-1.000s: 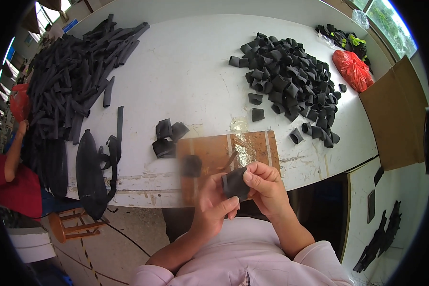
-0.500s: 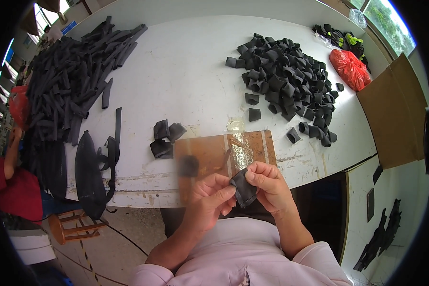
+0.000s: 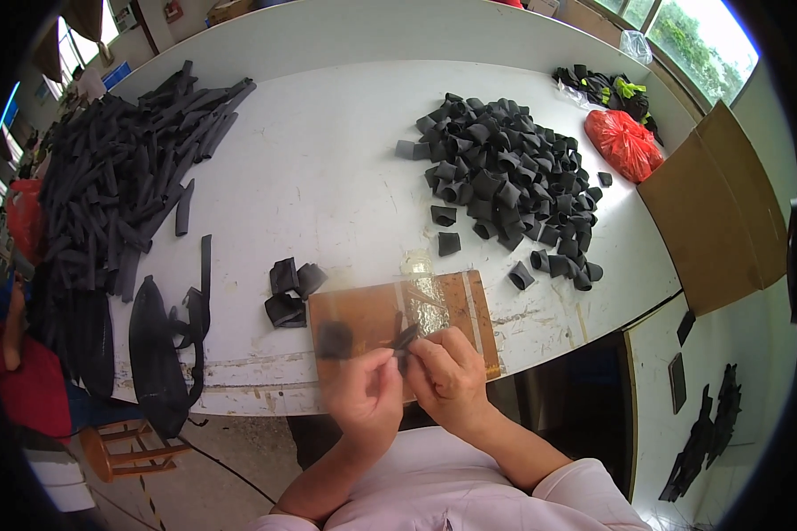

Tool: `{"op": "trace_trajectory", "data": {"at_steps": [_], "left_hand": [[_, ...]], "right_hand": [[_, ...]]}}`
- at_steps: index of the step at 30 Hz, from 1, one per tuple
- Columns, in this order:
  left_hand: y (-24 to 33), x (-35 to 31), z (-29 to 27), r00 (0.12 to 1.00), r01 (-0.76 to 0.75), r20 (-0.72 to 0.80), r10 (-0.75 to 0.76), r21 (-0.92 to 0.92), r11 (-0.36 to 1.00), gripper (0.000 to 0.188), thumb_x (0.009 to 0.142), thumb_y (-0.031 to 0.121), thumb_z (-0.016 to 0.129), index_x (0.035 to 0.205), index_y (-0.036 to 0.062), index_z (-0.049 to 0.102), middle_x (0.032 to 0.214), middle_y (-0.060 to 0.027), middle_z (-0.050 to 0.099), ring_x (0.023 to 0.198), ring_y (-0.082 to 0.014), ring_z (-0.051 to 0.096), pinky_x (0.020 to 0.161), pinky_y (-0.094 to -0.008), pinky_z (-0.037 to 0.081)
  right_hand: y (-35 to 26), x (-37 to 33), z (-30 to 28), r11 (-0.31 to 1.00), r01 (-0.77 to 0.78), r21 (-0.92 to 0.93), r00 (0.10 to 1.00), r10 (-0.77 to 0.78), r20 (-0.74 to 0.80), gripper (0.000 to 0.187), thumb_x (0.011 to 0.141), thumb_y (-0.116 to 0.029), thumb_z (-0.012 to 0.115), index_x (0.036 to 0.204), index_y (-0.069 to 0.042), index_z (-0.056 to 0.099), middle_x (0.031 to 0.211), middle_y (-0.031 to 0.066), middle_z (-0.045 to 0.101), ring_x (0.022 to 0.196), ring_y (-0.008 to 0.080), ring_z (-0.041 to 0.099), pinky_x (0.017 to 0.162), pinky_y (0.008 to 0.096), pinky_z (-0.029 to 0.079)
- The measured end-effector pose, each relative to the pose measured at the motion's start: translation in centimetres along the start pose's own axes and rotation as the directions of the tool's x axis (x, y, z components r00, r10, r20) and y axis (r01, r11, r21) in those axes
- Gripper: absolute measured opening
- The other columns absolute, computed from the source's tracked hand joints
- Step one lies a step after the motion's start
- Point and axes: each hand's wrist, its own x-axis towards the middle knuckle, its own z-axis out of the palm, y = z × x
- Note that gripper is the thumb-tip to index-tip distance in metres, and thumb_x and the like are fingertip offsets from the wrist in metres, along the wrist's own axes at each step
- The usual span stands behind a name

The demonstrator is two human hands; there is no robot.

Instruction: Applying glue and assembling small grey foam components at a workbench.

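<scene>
Over the front edge of the brown board (image 3: 372, 305), my two hands meet at a small piece of black fabric (image 3: 405, 337), now folded narrow and partly hidden by fingers. My right hand (image 3: 453, 376) pinches it. My left hand (image 3: 366, 396) is closed, with thumb and fingertips at the near end of the piece. Beside the board's left edge lie several short black fabric loops (image 3: 285, 310). On the board are a blurred dark round patch (image 3: 334, 339) and a shiny strip of clear tape (image 3: 427, 305).
A heap of black fabric loops (image 3: 505, 177) covers the table's right side; long black strips (image 3: 106, 177) are piled at left. A dark pouch-like piece (image 3: 158, 354) hangs over the front edge. A red plastic bag (image 3: 624, 143) and cardboard box (image 3: 722, 212) stand right. A person (image 3: 27, 372) sits at far left.
The fabric piece was spread between both hands and is now turned and folded narrow. Both hands have shifted left and turned. The table appears slightly lower and further left in view.
</scene>
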Motion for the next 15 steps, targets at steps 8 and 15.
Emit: {"op": "trace_trajectory", "data": {"at_steps": [8, 15], "left_hand": [[1.0, 1.7, -2.0, 0.808, 0.588, 0.364, -0.464, -0.557, 0.587, 0.016, 0.074, -0.008, 0.051, 0.088, -0.0008, 0.050, 0.072, -0.0043, 0.055, 0.043, -0.0009, 0.038, 0.036, -0.0155, 0.028], [1.2, 1.8, -0.8, 0.995, 0.095, 0.019, -0.094, -0.374, 0.923, 0.010, 0.076, -0.007, 0.049, 0.085, -0.0034, 0.050, 0.075, -0.0099, 0.058, 0.041, -0.0033, 0.043, 0.034, -0.0176, 0.032]], "right_hand": [[1.1, 0.7, -1.4, -0.141, -0.726, 0.674, 0.586, 0.387, 0.712, 0.008, 0.076, -0.007, 0.064, 0.074, -0.002, 0.059, 0.071, -0.0013, 0.049, 0.056, 0.0063, 0.041, 0.050, 0.0196, 0.033], [-0.6, 2.4, -2.2, -0.045, -0.773, 0.633, 0.604, 0.250, 0.757, 0.025, 0.086, -0.028, 0.055, 0.074, -0.006, 0.052, 0.072, -0.0014, 0.048, 0.067, 0.0076, 0.043, 0.060, 0.0213, 0.035]]}}
